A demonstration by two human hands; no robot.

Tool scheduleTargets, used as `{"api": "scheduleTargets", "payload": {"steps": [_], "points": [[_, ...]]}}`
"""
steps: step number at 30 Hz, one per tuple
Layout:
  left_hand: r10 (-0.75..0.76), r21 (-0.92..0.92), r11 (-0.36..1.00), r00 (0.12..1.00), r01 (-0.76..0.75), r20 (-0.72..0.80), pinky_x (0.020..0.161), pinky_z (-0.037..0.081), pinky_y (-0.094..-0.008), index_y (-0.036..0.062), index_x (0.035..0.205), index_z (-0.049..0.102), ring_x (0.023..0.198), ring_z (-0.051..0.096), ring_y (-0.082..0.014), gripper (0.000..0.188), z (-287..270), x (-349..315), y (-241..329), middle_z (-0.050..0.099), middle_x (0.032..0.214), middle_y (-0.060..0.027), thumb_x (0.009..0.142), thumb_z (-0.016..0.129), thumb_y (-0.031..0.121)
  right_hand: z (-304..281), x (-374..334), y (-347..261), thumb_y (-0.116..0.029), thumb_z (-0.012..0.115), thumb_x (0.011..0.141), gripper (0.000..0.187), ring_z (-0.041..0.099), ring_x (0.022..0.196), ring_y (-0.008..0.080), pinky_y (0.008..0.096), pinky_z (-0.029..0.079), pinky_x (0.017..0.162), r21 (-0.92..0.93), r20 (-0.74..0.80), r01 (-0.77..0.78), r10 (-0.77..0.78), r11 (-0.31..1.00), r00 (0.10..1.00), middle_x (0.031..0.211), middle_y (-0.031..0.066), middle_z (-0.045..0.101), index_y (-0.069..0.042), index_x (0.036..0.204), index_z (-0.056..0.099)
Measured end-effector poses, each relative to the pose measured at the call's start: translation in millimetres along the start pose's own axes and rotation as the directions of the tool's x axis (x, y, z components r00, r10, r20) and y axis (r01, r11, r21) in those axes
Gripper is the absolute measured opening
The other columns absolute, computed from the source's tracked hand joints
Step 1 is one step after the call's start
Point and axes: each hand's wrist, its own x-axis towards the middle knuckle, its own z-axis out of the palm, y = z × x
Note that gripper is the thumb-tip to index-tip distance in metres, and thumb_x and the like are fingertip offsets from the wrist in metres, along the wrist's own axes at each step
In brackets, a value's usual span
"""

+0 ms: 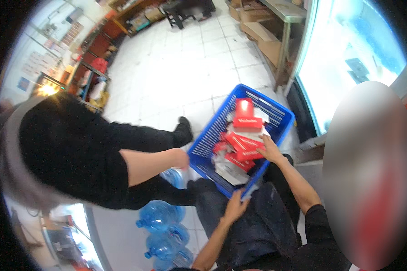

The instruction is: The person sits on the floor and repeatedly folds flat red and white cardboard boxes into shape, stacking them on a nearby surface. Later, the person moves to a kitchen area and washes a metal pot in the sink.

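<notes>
A blue plastic basket (211, 118) with slotted walls is tilted in front of my knees. Inside it lies a loose pile of red and white cardboard boxes (248, 123), some of them looking flattened. My left hand (236, 206) is closed on the basket's near rim. Over the right side of the pile, my right hand (270, 150) has its fingers spread, touching the end of a red box (245, 142). Another person's hand (180, 159) is at the basket's left edge; its fingers are hidden or blurred.
The other person, in black trousers (144, 135), bends in from the left. Several large blue water bottles (160, 217) stand at the lower left. A lit glass-door cooler (348, 54) is on the right, beside a metal table (285, 11) with cardboard boxes (262, 38). White tiles cover the floor (167, 67).
</notes>
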Motion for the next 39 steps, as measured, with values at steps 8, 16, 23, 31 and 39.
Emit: {"api": "scheduleTargets", "payload": {"steps": [8, 16, 23, 31, 39], "points": [[-0.238, -0.080, 0.969, 0.971, 0.235, -0.030, 0.100, 0.050, -0.0425, 0.0013, 0.143, 0.050, 0.120, 0.063, -0.0353, 0.055, -7, -9, -4, 0.058, 0.137, -0.0221, 0.097, 0.068, 0.026, 70, 29, 4, -0.040, 0.079, 0.084, 0.069, 0.049, 0.138, 0.0389, 0.0710, 0.020, 0.116, -0.365, 0.372, -0.284, 0.419, 0.887, 0.829, 0.140, 0.0189, 0.060, -0.007, 0.139, 0.055], [-0.277, -0.310, 0.928, 0.940, 0.208, -0.200, 0.100, 0.050, -0.0426, 0.0005, 0.144, 0.046, 0.123, 0.062, -0.0336, 0.058, 4, 1, -3, 0.058, 0.138, -0.0223, 0.095, 0.072, 0.019, 23, -26, -52, -0.024, 0.066, 0.098, 0.022, 0.068, 0.084, 0.0271, 0.0412, 0.051, 0.083, 0.306, 0.112, -0.160, 0.132, 0.938, 0.985, 0.090, 0.0132, 0.073, -0.003, 0.102, 0.069], [-0.400, -0.698, 0.711, 0.865, 0.084, -0.303, 0.113, 0.042, -0.0433, -0.0044, 0.152, 0.030, 0.140, 0.045, -0.0352, 0.076, -26, 15, 21, 0.042, 0.152, -0.0253, 0.097, 0.073, 0.027, -41, -62, -100, -0.017, 0.061, 0.102, 0.018, 0.066, 0.090, 0.0185, 0.0331, 0.050, 0.084, 0.460, -0.086, -0.006, 0.052, 0.888, 0.995, 0.095, 0.0108, 0.071, -0.001, 0.110, 0.066], [-0.301, -0.916, 0.394, 0.932, -0.072, -0.203, 0.109, 0.042, -0.0500, 0.0136, 0.160, 0.023, 0.136, 0.049, -0.0300, 0.082, -82, 26, 83, 0.045, 0.152, -0.0163, 0.096, 0.068, 0.040, -125, -131, -179, -0.013, 0.061, 0.097, 0.017, 0.070, 0.098, 0.0315, 0.0418, 0.052, 0.085, -0.044, 0.066, 0.350, -0.347, 0.936, 0.936, 0.101, 0.0117, 0.074, -0.009, 0.112, 0.069], [-0.058, -0.714, 0.668, 0.971, 0.210, 0.232, 0.110, 0.039, -0.0281, -0.0001, 0.151, 0.048, 0.132, 0.052, -0.0161, 0.069, -62, 6, 100, 0.056, 0.146, -0.0099, 0.083, 0.058, 0.004, -167, -208, -203, -0.028, 0.063, 0.099, 0.038, 0.068, 0.109, 0.0375, 0.0468, 0.053, 0.094, -0.147, 0.205, 0.259, -0.227, 0.955, 0.952, 0.133, 0.0183, 0.063, -0.009, 0.132, 0.061]]}}
